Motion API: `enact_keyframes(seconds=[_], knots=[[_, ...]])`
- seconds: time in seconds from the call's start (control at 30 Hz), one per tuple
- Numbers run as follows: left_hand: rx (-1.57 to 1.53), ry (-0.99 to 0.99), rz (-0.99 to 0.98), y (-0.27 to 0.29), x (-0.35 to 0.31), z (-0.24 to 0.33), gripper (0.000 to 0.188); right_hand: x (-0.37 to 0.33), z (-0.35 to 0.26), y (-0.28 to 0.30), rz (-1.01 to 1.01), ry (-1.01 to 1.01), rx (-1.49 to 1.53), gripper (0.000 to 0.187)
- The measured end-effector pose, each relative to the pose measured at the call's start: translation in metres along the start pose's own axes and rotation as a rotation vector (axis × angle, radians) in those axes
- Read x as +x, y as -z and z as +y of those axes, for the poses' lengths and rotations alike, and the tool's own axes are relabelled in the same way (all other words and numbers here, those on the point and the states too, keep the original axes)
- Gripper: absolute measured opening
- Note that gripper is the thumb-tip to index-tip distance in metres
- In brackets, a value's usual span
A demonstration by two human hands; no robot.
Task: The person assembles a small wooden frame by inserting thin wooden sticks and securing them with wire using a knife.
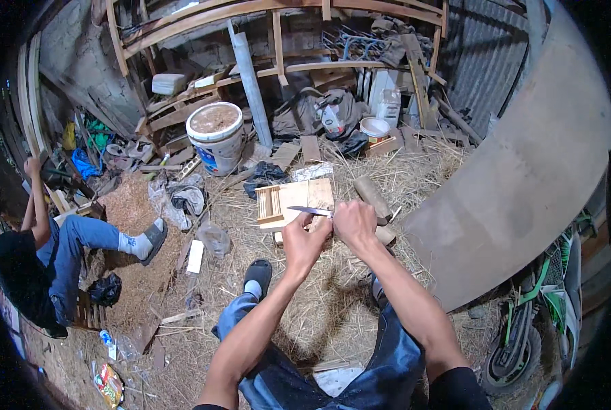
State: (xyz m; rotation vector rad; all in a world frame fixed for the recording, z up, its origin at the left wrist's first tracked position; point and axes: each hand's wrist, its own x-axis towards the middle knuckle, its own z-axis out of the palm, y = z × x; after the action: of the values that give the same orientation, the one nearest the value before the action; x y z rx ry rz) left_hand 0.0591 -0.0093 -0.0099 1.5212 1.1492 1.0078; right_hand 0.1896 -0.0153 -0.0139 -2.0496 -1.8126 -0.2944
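Note:
A knife (pixel 310 211) lies across the space in front of me, its blade pointing left. My right hand (pixel 355 222) is closed around its handle end, which the fingers hide. Just below the blade, my left hand (pixel 304 244) has its fingers bent and thumb raised toward the right hand. Whatever the left fingers pinch is hidden or too small to name. Beyond both hands is a pale wooden board (pixel 319 192) with a small frame of wooden slats (pixel 270 204) at its left end. A short log (pixel 371 197) lies right of the board.
A person (pixel 80 236) sits at the left by wood shavings. A large white bucket (pixel 218 154) stands behind, near a leaning post (pixel 252 89). At the right are a big curved sheet (pixel 510 171) and a small motorbike (pixel 524 328). Straw (pixel 305 314) covers the ground.

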Motion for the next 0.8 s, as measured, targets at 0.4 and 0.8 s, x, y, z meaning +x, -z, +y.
enact_keyframes(seconds=[0.4,0.8], knots=[[0.084,-0.175,0.048,0.000,0.001,-0.019,0.040,-0.003,0.012,0.005,-0.082,-0.002,0.005,0.016],[0.047,0.028,-0.022,-0.005,0.000,-0.005,0.037,0.005,0.028,-0.024,-0.109,-0.028,-0.123,0.016]])
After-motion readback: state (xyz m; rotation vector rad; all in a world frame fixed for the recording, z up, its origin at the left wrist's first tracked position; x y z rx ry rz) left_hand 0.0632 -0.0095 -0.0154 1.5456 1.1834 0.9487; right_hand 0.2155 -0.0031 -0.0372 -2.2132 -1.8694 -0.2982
